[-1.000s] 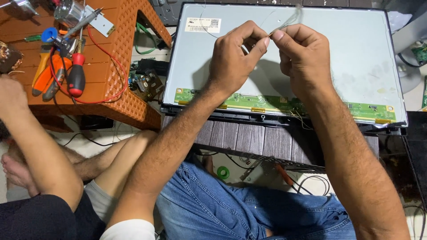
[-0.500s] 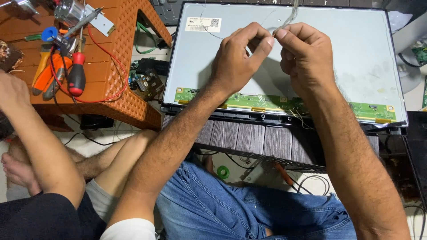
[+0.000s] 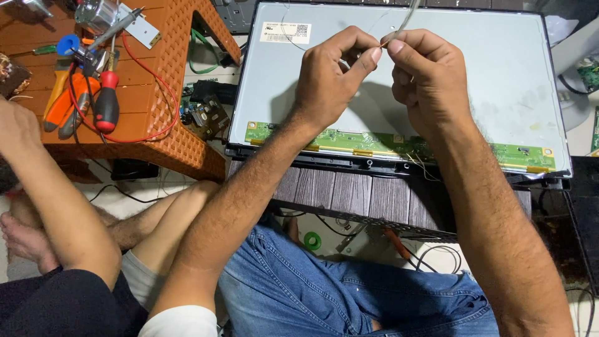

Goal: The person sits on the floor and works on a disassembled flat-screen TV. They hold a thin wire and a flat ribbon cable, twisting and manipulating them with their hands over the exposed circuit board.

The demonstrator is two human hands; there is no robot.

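My left hand [image 3: 334,78] and my right hand [image 3: 424,75] meet fingertip to fingertip above a grey flat display panel [image 3: 499,81]. Both pinch the end of a thin wire [image 3: 409,15] that rises toward the panel's far edge. A long green circuit strip [image 3: 349,138] runs along the panel's near edge, just below my wrists. The panel lies on a dark slatted stand [image 3: 349,193] over my knees in blue jeans.
An orange plastic stool [image 3: 168,100] at the left carries a red-handled screwdriver [image 3: 107,103], orange pliers [image 3: 59,100], a red wire and small parts. Another person's arm [image 3: 50,200] and bare legs sit at the lower left. Loose cables and a green tape roll [image 3: 312,240] lie on the floor.
Both hands have risen slightly toward the panel's far edge while still pinching the wire. The other person's arm has shifted a little.
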